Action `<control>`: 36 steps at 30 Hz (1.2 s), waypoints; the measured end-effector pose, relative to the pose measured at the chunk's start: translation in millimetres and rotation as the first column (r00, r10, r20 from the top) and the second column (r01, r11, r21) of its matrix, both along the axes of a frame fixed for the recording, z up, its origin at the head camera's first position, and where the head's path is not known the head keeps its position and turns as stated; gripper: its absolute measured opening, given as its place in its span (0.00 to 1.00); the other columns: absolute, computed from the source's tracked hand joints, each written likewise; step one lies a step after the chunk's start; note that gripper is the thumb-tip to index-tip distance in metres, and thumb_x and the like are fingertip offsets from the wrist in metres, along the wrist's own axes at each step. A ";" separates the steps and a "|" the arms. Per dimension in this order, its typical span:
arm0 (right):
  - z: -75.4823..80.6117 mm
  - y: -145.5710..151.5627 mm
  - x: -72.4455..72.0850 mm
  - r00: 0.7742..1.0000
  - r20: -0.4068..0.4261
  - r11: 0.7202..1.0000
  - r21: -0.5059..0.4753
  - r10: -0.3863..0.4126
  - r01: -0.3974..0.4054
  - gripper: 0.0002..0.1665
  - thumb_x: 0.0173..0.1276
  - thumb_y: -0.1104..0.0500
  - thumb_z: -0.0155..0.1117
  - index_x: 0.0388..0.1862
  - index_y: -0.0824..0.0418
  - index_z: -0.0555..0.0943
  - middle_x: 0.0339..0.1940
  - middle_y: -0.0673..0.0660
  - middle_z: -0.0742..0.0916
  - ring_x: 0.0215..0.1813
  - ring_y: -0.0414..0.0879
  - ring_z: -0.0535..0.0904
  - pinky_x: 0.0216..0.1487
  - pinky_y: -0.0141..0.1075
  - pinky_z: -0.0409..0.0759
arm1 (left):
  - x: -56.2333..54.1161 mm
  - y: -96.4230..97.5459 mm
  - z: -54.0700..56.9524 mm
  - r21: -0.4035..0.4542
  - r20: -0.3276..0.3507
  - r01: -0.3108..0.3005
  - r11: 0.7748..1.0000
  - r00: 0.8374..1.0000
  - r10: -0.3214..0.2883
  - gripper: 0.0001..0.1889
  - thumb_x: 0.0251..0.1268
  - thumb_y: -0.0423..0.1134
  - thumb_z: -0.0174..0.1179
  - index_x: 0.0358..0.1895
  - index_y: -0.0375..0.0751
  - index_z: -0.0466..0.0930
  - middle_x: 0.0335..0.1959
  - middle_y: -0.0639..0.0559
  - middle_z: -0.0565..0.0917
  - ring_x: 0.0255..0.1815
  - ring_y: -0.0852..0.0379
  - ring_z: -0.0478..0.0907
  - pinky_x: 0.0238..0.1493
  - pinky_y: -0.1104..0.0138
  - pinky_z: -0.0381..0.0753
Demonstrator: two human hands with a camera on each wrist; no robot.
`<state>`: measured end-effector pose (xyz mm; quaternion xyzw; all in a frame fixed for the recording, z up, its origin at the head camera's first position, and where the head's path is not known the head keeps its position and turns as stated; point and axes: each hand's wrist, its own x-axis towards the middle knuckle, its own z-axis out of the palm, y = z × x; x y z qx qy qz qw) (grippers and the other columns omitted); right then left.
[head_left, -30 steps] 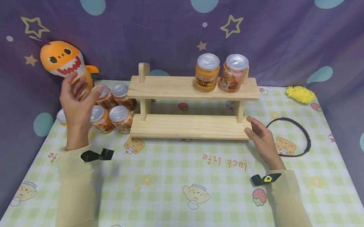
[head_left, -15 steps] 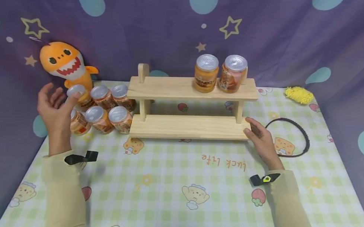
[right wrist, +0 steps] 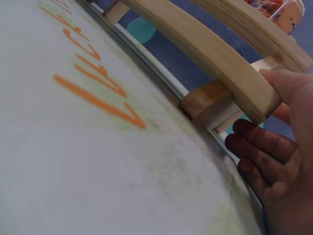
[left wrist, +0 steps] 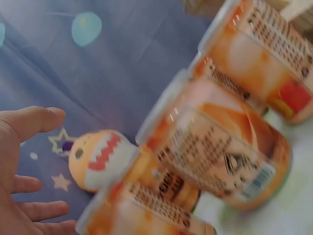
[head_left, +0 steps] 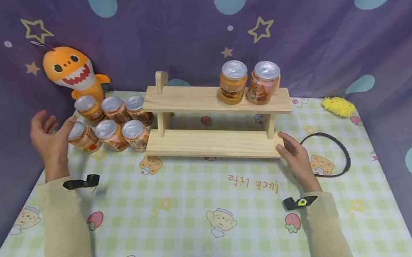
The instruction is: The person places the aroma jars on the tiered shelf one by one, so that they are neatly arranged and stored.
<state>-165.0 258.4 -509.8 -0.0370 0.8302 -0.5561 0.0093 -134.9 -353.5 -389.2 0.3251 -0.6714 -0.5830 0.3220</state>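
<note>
My left hand (head_left: 49, 141) is at the left, fingers spread and slightly bent, nothing in its grasp. Its thumb tip overlaps the lid of the front-left can (head_left: 86, 140) in the head view. Several orange-labelled cans with silver lids stand there in two rows; in the left wrist view a can (left wrist: 230, 142) faces the open palm. My right hand (head_left: 298, 158) holds the right end of the lower board of a two-tier wooden shelf (head_left: 215, 143). Thumb and index finger lie on that end (right wrist: 264, 100) in the right wrist view, the other fingers beneath it.
Two cans, one amber (head_left: 232, 85) and one with a pink label (head_left: 263, 84), stand on the upper board. An orange shark plush (head_left: 73, 71) leans behind the left cans. Right of the shelf lie a black headband (head_left: 346, 155) and yellow yarn (head_left: 339, 107). Curtains enclose the tablecloth (head_left: 178, 235).
My left hand has moved left and down, from in front of the cans to beside the front-left one, uncovering the leftmost cans. The right hand stays at the shelf's end.
</note>
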 end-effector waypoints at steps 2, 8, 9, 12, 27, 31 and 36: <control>0.2 -0.1 -0.1 1.000 0.004 1.000 0.000 0.002 -0.002 0.33 0.77 0.45 0.57 0.75 0.56 0.68 0.76 0.60 0.73 0.71 0.43 0.73 0.64 0.22 0.66 | 0.8 -4.2 -4.8 0.011 0.026 -0.004 1.000 1.000 0.004 0.36 0.50 0.35 0.75 0.66 0.56 0.73 0.57 0.61 0.77 0.59 0.65 0.71 0.70 0.68 0.66; 0.9 -0.9 -0.8 1.000 0.004 1.000 -0.011 0.016 -0.016 0.32 0.77 0.47 0.56 0.75 0.56 0.68 0.77 0.60 0.72 0.75 0.59 0.69 0.67 0.25 0.67 | 4.0 -12.8 -22.3 0.056 0.061 0.007 0.998 0.998 -0.010 0.37 0.50 0.34 0.75 0.66 0.56 0.72 0.51 0.62 0.76 0.55 0.65 0.71 0.63 0.73 0.68; 0.9 -1.1 -0.8 1.000 0.003 1.000 -0.011 0.017 -0.017 0.32 0.77 0.47 0.56 0.75 0.57 0.68 0.77 0.60 0.72 0.75 0.59 0.69 0.68 0.27 0.67 | 4.6 -13.8 -25.5 0.069 0.052 0.016 0.997 0.998 -0.019 0.37 0.50 0.34 0.75 0.66 0.54 0.72 0.50 0.62 0.76 0.53 0.65 0.71 0.60 0.74 0.69; 0.7 -1.6 -0.9 1.000 0.007 1.000 -0.015 0.018 -0.018 0.32 0.77 0.47 0.56 0.75 0.57 0.67 0.77 0.60 0.72 0.75 0.59 0.69 0.74 0.39 0.68 | 6.0 -15.6 -35.3 0.094 0.031 0.051 0.994 0.998 -0.054 0.37 0.50 0.33 0.75 0.66 0.52 0.71 0.46 0.62 0.76 0.47 0.67 0.71 0.51 0.77 0.70; -1.9 0.2 -0.9 1.000 0.004 1.000 -0.020 0.017 -0.016 0.32 0.77 0.47 0.57 0.75 0.58 0.68 0.77 0.59 0.72 0.76 0.58 0.69 0.74 0.40 0.69 | 7.2 -11.9 -63.9 0.076 -0.076 0.101 0.992 0.993 -0.096 0.34 0.50 0.27 0.72 0.63 0.45 0.73 0.50 0.60 0.77 0.55 0.63 0.74 0.54 0.78 0.72; -1.9 0.8 -1.0 1.000 0.002 1.000 -0.027 0.011 -0.011 0.32 0.77 0.47 0.57 0.75 0.58 0.68 0.77 0.60 0.72 0.75 0.59 0.69 0.72 0.32 0.68 | 5.1 -10.7 -70.1 0.065 -0.138 0.099 0.993 0.986 -0.090 0.31 0.50 0.26 0.72 0.60 0.45 0.76 0.48 0.59 0.79 0.53 0.62 0.76 0.52 0.78 0.74; -1.6 1.3 -0.4 1.000 0.004 1.000 -0.027 0.008 -0.008 0.33 0.77 0.46 0.57 0.75 0.58 0.68 0.77 0.60 0.72 0.75 0.59 0.69 0.65 0.22 0.66 | 2.5 -9.6 -73.5 0.073 -0.188 0.096 0.993 0.979 -0.081 0.28 0.50 0.25 0.73 0.57 0.44 0.79 0.49 0.56 0.81 0.53 0.61 0.77 0.52 0.76 0.75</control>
